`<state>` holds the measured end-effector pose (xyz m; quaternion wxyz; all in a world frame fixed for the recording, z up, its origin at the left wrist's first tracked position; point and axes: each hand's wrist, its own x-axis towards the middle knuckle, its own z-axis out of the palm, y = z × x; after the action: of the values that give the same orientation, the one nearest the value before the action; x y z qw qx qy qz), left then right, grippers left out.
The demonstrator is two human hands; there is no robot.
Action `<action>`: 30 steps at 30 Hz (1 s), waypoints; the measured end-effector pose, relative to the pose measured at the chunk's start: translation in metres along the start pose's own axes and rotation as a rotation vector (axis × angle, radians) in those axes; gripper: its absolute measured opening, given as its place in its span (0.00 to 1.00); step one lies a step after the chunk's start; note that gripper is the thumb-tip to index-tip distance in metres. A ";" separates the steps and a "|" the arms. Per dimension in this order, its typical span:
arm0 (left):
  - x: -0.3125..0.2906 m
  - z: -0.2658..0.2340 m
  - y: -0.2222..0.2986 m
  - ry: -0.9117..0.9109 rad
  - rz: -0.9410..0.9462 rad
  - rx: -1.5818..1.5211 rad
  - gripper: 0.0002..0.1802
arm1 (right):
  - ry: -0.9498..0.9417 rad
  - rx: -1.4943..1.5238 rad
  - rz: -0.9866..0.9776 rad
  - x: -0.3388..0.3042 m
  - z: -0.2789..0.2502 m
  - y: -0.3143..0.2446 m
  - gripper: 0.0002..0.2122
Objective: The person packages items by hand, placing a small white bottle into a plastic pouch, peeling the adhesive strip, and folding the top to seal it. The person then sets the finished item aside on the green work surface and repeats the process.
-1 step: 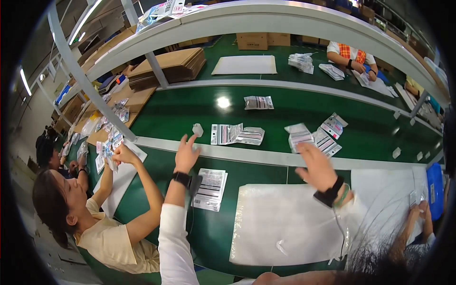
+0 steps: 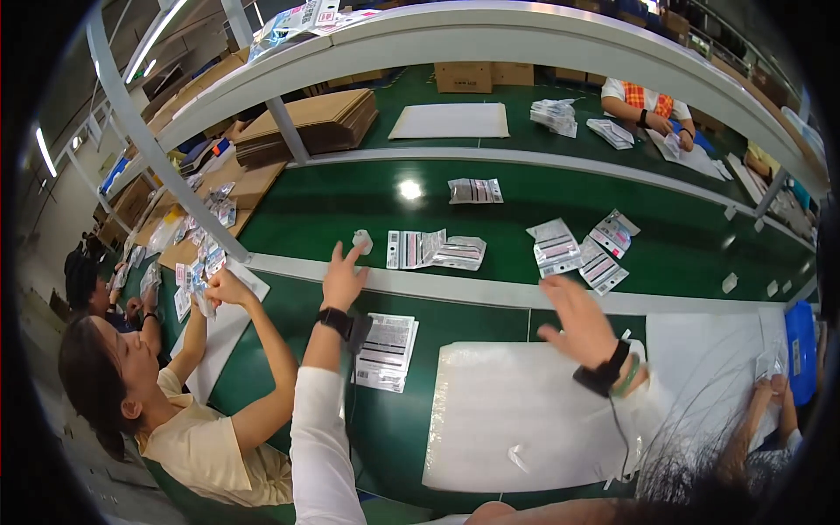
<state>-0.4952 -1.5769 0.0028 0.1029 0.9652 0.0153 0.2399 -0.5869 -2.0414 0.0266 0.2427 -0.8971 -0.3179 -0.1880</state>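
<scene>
My left hand (image 2: 345,282) reaches to the white rail with fingers apart and nothing in it. Its fingertips are by a small whitish translucent piece (image 2: 362,241); I cannot tell whether they touch. Over the rail's near side is my right hand (image 2: 581,325), open, its fingertips just below a flat printed packet (image 2: 554,247). Two more packets, one of them pinkish (image 2: 614,233), lie beside that one. Between my hands, beyond the rail, rest overlapping clear-and-printed packets (image 2: 437,250). A stack of printed cards (image 2: 386,352) lies near my left wrist.
A white padded mat (image 2: 525,420) covers the table before me. Another packet (image 2: 476,191) lies farther back. The white rail (image 2: 490,285) crosses the green table, with a shelf (image 2: 525,28) overhead. A co-worker (image 2: 192,420) sits at left; another's hands (image 2: 770,385) show at right, near a blue bin (image 2: 800,350).
My right hand has drawn slightly back from the packet under its fingertips, which now lies flat and a little turned. My left hand has hardly moved.
</scene>
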 end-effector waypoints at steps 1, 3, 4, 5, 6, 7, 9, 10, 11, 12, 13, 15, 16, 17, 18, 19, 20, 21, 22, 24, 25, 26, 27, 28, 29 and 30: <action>0.018 0.013 -0.008 0.039 0.019 0.065 0.26 | -0.012 0.027 -0.005 -0.014 0.003 -0.014 0.36; 0.045 0.022 -0.043 -0.082 -0.005 -0.002 0.24 | -0.095 0.133 0.035 -0.035 -0.002 -0.037 0.36; 0.056 0.026 -0.062 -0.206 -0.030 -0.072 0.22 | -0.092 0.133 0.040 -0.045 -0.002 -0.040 0.36; 0.066 0.031 -0.062 -0.338 -0.042 -0.155 0.20 | -0.069 0.176 0.084 -0.060 -0.004 -0.040 0.36; 0.069 0.033 -0.064 -0.347 -0.030 -0.162 0.20 | -0.045 0.224 0.122 -0.072 -0.007 -0.039 0.36; 0.068 0.037 -0.051 -0.249 -0.046 -0.194 0.19 | -0.025 0.262 0.177 -0.086 -0.012 -0.037 0.36; 0.059 0.038 -0.029 -0.168 -0.065 -0.230 0.17 | -0.053 0.227 0.239 -0.108 -0.022 -0.031 0.36; 0.049 0.022 -0.010 -0.127 -0.029 -0.232 0.17 | -0.077 0.214 0.269 -0.118 -0.025 -0.031 0.36; 0.037 0.002 0.010 -0.077 0.001 -0.230 0.17 | -0.101 0.204 0.288 -0.125 -0.026 -0.031 0.36; 0.028 -0.007 0.036 -0.030 0.036 -0.245 0.17 | -0.109 0.197 0.298 -0.134 -0.031 -0.029 0.36; 0.009 -0.011 0.059 -0.002 0.226 -0.274 0.17 | -0.182 0.125 0.268 -0.142 -0.033 -0.027 0.36; -0.040 -0.033 0.116 -0.138 0.438 -0.383 0.17 | -0.316 -0.015 0.205 -0.155 -0.029 -0.019 0.36; -0.068 -0.051 0.142 -0.301 0.445 -0.452 0.18 | -0.313 -0.011 0.195 -0.159 -0.027 -0.018 0.36; -0.092 -0.052 0.152 -0.298 0.584 -0.415 0.20 | -0.302 -0.019 0.185 -0.159 -0.022 -0.018 0.36; -0.112 -0.050 0.161 -0.296 0.725 -0.376 0.23 | -0.289 -0.029 0.178 -0.160 -0.017 -0.018 0.37; -0.132 -0.048 0.171 -0.266 0.789 -0.286 0.23 | -0.277 -0.033 0.168 -0.160 -0.012 -0.020 0.37; -0.147 -0.046 0.176 -0.237 0.851 -0.194 0.24 | -0.274 -0.021 0.146 -0.162 -0.009 -0.021 0.37; -0.153 -0.047 0.176 -0.233 0.837 -0.175 0.24 | -0.253 -0.013 0.156 -0.166 -0.007 -0.020 0.37; -0.158 -0.047 0.177 -0.257 0.817 -0.161 0.24 | -0.229 -0.007 0.166 -0.170 -0.006 -0.017 0.38; -0.165 -0.046 0.174 -0.304 0.778 -0.136 0.25 | -0.200 0.009 0.161 -0.171 -0.004 -0.015 0.38; -0.163 -0.047 0.165 -0.306 0.775 -0.125 0.25 | -0.210 0.020 0.175 -0.171 -0.005 -0.015 0.38; -0.157 -0.052 0.150 -0.392 0.655 -0.329 0.25 | -0.220 0.030 0.191 -0.172 -0.005 -0.015 0.38; -0.151 -0.057 0.139 -0.475 0.536 -0.540 0.26 | -0.229 0.032 0.216 -0.174 -0.009 -0.013 0.38; -0.151 -0.064 0.130 -0.479 0.541 -0.534 0.26 | -0.223 0.038 0.220 -0.175 -0.010 -0.012 0.38; -0.152 -0.072 0.121 -0.367 0.434 -0.460 0.25 | -0.219 0.037 0.220 -0.176 -0.010 -0.010 0.38; -0.155 -0.079 0.111 -0.255 0.323 -0.381 0.25 | -0.216 0.042 0.216 -0.176 -0.008 -0.009 0.38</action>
<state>-0.6712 -1.6824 0.0222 0.2440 0.9408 -0.1970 0.1282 -0.7219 -2.1236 -0.0507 0.2447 -0.9358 -0.2476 -0.0563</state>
